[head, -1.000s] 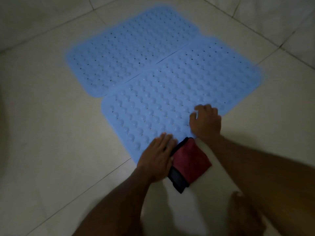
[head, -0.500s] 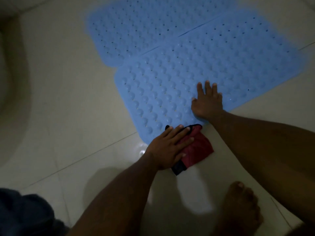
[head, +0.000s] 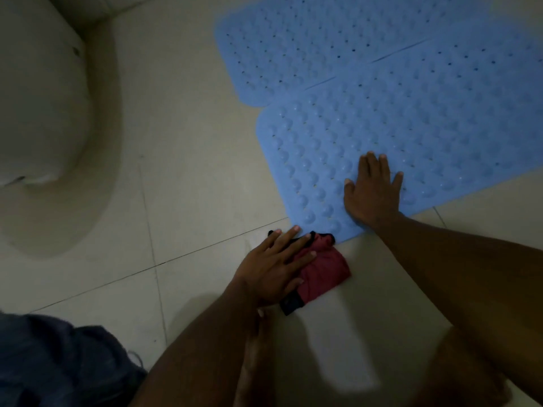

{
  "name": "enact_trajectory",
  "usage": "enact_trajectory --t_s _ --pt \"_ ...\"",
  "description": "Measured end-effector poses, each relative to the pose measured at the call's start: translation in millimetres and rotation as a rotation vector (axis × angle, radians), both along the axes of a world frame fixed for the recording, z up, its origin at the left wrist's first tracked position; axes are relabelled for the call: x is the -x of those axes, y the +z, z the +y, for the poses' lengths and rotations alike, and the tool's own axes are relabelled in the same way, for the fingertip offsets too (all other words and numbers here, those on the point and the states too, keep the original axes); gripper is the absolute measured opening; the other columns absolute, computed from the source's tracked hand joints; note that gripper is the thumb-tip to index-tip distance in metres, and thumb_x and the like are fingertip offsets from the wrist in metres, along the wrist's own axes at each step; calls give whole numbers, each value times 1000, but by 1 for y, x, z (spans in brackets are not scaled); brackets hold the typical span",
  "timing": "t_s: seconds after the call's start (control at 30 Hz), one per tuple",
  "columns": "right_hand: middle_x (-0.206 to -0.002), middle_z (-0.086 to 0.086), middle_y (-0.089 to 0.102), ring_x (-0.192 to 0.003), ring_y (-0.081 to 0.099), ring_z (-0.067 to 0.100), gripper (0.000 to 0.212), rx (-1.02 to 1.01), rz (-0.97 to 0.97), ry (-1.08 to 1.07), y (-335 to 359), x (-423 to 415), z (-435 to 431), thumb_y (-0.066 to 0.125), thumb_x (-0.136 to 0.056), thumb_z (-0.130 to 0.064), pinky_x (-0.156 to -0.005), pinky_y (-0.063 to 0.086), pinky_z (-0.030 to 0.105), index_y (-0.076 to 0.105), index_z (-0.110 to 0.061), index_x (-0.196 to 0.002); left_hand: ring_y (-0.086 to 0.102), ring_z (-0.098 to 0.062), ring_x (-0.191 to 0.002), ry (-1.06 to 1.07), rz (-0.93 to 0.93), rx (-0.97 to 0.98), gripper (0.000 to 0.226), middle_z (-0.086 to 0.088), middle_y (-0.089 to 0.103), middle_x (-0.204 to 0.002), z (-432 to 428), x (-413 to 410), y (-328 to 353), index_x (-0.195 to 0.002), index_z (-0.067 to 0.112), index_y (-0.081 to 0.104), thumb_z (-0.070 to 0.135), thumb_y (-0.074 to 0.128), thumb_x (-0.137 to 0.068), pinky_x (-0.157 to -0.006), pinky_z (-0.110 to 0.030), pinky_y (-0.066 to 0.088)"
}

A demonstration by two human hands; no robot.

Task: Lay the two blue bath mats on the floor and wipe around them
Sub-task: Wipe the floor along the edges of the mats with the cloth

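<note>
At the far left stands a pale toilet base (head: 41, 113), rounded and wide, with its shadow spreading over the tiled floor (head: 182, 160) around it. Near the lower left corner lies a bundle of dark blue cloth (head: 53, 362), blurred in the dim light.

Moving right, the left hand (head: 273, 271) lies flat with its fingers spread, palm down on a red cloth (head: 323, 271) with a dark edge. It presses the cloth onto the floor rather than gripping it. The cloth sits on the tile just beside the near left corner of the nearer blue mat (head: 411, 136), touching or almost touching its edge.

Further right, the right hand (head: 373, 192) is also open and flat, fingers splayed, pressing down on the near edge of that same mat and holding nothing. Its forearm runs back toward the near right.

Both mats lie flat on the floor. The farther blue mat (head: 308, 42) sits behind and a little to the left of the nearer one, their long edges meeting along a thin seam; whether they overlap there I cannot tell. Both are covered in rows of raised bumps and small holes. They run out of view at the right.

Near the bottom edge, bare feet show dimly on the tile.
</note>
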State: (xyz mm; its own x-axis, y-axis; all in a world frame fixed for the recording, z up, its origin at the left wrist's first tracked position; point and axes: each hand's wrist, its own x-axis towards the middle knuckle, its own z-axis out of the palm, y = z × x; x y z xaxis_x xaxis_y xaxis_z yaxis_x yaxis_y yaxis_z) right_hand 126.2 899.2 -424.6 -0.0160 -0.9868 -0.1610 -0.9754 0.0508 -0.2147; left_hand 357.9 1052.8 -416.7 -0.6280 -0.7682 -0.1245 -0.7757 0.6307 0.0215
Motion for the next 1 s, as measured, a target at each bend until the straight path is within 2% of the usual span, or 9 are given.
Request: enact_trajectory --t_s 0.1,0.2,0.27,0.33,0.43,0.57,0.7,0.8,1.0 --pt "-168 8 15 -156 6 29 65 24 -6 52 -5 -5 1 41 -100 -37 -122 10 61 23 -14 -158 31 -35 -150 86 -35 13 56 -11 39 -160 3 -18 8 -142 29 58 52 47 -92 -119 -53 32" --pt "-167 10 21 -155 11 31 63 95 -19 77 -12 -16 2 44 -99 -34 -121 13 62 29 -13 -157 29 -39 -150 219 73 48 52 -18 42 -156 4 -8 14 -135 22 64 50 53 -93 -121 -53 27" --pt "-165 10 24 -154 14 31 64 143 -33 87 -14 -25 -1 45 -97 -35 -120 14 62 31 -13 -155 24 -38 -152 254 183 54 57 -20 39 -158 6 10 11 -140 12 58 45 54 -94 -123 -51 23" --pt "-164 10 27 -154 16 31 64 180 -48 95 -14 -33 -8 43 -97 -37 -120 15 62 32 -13 -155 14 -32 -156 258 200 -14 70 -16 27 -165 10 25 0 -154 7 40 46 49 -97 -123 -50 22" --pt "-164 11 29 -154 18 32 64 202 -50 114 -17 -36 -18 42 -97 -38 -120 17 62 32 -13 -155 3 -23 -158 322 159 -85 75 -6 11 -170 13 27 -18 -162 16 19 53 39 -100 -124 -48 20" --pt "-161 13 34 -152 24 33 62 269 -18 178 -25 -42 -26 40 -96 -37 -118 19 63 37 -11 -152 5 -20 -158 389 170 -47 69 -3 12 -170 1 20 -23 -162 20 20 50 37 -102 -125 -44 16" --pt "-158 10 40 -150 30 31 57 326 20 133 -32 -56 -30 40 -94 -33 -117 19 66 44 -15 -149 7 -22 -157 604 201 -7 70 -6 14 -170 -30 5 -28 -162 16 21 47 36 -101 -126 -44 14" --pt "-161 8 35 -152 26 29 57 328 45 106 -36 -60 -27 38 -97 -31 -118 16 65 39 -17 -152 5 -23 -158 740 225 -3 71 -8 12 -170 -64 -9 -30 -162 14 16 46 34 -101 -126 -43 8" --pt "-162 7 34 -152 26 28 56 359 51 67 -37 -63 -25 39 -98 -30 -120 15 62 38 -18 -153 5 -26 -157 820 254 15 69 -9 10 -170 -132 -21 -33 -162 14 14 42 35 -102 -126 -47 10"
